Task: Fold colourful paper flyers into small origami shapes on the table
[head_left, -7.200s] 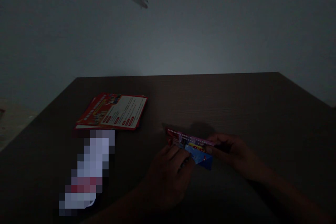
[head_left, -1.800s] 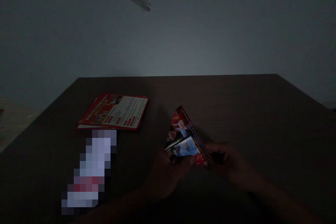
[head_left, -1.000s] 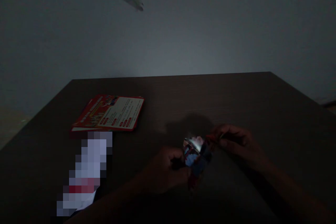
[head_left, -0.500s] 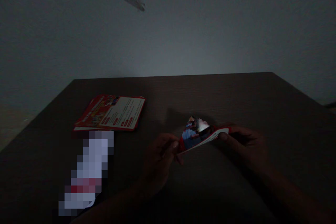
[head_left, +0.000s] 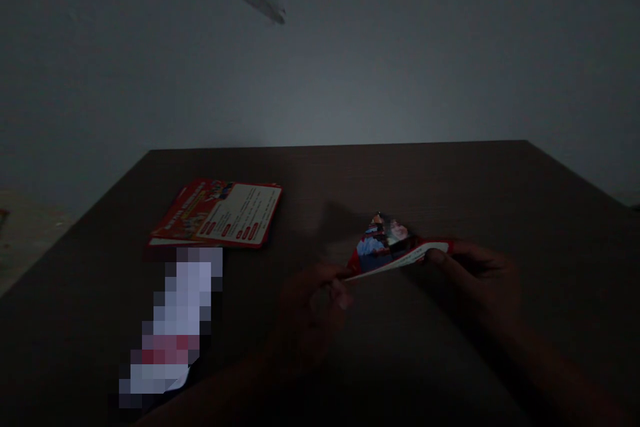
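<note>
One folded paper (head_left: 383,247), picture side and white printed edge both visible, is held over the surface (head_left: 400,180) between two hands. We record the right hand (head_left: 480,280) with its grip pinching the paper's right end, thumb on the white edge. The left hand (head_left: 313,310) meets the left tip; in dim light we cannot tell whether that grip is closed. We note a stack of red cards (head_left: 215,213) well to the left.

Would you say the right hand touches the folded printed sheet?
Touching: the head view shows the right hand pinching the folded printed sheet at one end.
</note>
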The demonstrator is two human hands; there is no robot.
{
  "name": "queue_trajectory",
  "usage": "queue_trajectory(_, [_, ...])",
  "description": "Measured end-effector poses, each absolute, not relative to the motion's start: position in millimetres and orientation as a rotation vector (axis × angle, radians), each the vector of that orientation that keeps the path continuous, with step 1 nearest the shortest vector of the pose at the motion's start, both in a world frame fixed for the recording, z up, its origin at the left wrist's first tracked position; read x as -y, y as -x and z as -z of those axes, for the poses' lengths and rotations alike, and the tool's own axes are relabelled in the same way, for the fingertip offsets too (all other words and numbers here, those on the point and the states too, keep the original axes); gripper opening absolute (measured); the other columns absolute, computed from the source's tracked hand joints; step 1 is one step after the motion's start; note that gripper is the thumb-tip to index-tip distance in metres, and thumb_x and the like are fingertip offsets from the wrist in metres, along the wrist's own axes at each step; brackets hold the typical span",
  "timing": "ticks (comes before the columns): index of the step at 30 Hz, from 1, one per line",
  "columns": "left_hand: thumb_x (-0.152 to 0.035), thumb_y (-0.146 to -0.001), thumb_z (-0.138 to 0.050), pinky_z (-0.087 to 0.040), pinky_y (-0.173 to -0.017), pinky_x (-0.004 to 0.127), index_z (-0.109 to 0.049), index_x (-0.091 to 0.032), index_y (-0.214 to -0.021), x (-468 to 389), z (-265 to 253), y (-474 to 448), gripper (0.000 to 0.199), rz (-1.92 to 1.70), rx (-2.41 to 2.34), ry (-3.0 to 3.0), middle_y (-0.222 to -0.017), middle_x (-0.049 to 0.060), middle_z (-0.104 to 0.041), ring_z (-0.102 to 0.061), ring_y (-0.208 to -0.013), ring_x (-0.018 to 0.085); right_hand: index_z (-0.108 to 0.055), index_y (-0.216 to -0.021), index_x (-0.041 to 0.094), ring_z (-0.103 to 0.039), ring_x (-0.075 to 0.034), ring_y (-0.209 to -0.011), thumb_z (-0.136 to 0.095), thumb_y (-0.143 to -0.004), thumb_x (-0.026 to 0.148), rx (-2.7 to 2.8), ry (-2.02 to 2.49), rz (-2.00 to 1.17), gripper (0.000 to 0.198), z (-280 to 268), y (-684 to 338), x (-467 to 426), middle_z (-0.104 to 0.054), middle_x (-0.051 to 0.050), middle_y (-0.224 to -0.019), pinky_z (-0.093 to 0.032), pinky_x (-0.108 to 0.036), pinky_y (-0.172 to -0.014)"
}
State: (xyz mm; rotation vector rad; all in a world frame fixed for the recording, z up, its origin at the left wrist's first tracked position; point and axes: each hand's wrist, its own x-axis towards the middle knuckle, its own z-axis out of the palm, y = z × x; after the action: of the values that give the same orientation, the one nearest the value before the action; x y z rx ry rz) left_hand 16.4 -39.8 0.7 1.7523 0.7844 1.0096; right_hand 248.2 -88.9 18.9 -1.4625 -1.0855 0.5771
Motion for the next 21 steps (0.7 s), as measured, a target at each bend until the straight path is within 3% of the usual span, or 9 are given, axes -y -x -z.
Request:
queue_trajectory(3, [-0.020, -0.081, -0.058, -0.045, -0.065, 0.026, -0.066, -0.020, -0.082, 38.4, -7.6, -20.9, 0.008, -0.992, -0.878, -1.812, -0.076, 0.003, -0.066, -0.061, -0.069, 0.016, -0.073, -0.072, 0.025, -0.069, -0.021, -0.073, -0.072, -0.073, 0.032, 1.138, 1.473, -0.609, 0.007, -19.1, -248.2, 90.0, -0.074, -0.004, -0.083, -0.056, -0.030, -0.065])
queue_trajectory(7, [-0.021, -0.081, -0.061, -0.044, -0.063, 0.023, -0.067, -0.021, -0.067, 37.7, -10.7, -23.2, 0.014, -1.013, -0.920, -1.797, -0.076, 0.001, -0.069, -0.062, -0.068, 0.015, -0.074, -0.076, 0.024, -0.069, -0.021, -0.077, -0.071, -0.074, 0.031, 1.230, 1.464, -0.671, 0.008, -20.1, -248.4, 90.9, -0.074, -0.005, -0.089, -0.056, -0.029, -0.067])
queue_trajectory(10, [-0.022, -0.082, -0.060, -0.043, -0.060, 0.022, -0.068, -0.022, -0.069, 37.9, -8.9, -22.3, 0.015, -0.990, -0.954, -1.790, -0.074, 0.000, -0.069, -0.061, -0.064, 0.013, -0.075, -0.079, 0.024, -0.069, -0.022, -0.079, -0.071, -0.073, 0.030, 1.297, 1.469, -0.676, 0.009, -21.2, -248.3, 90.6, -0.074, -0.006, -0.089, -0.056, -0.030, -0.067])
queue_trajectory(14, [-0.023, -0.083, -0.058, -0.043, -0.064, 0.021, -0.068, -0.021, -0.070, 37.8, -8.3, -22.1, 0.017, -0.996, -1.013, -1.737, -0.083, -0.001, -0.070, -0.063, -0.075, 0.015, -0.075, -0.076, 0.024, -0.069, -0.022, -0.075, -0.073, -0.071, 0.029, 1.304, 1.459, -0.601, 0.007, -21.1, -245.7, 91.2, -0.074, -0.006, -0.085, -0.057, -0.031, -0.065])
queue_trajectory(21, [-0.027, -0.082, -0.061, -0.045, -0.063, 0.023, -0.066, -0.021, -0.073, 39.1, -7.8, -25.3, 0.011, -0.999, -1.155, -1.559, -0.069, -0.002, -0.069, -0.064, -0.068, 0.015, -0.070, -0.072, 0.023, -0.067, -0.017, -0.061, -0.077, -0.066, 0.024, 1.202, 1.492, -0.538, 0.010, -16.8, -239.0, 92.2, -0.073, -0.002, -0.072, -0.055, -0.026, -0.055])
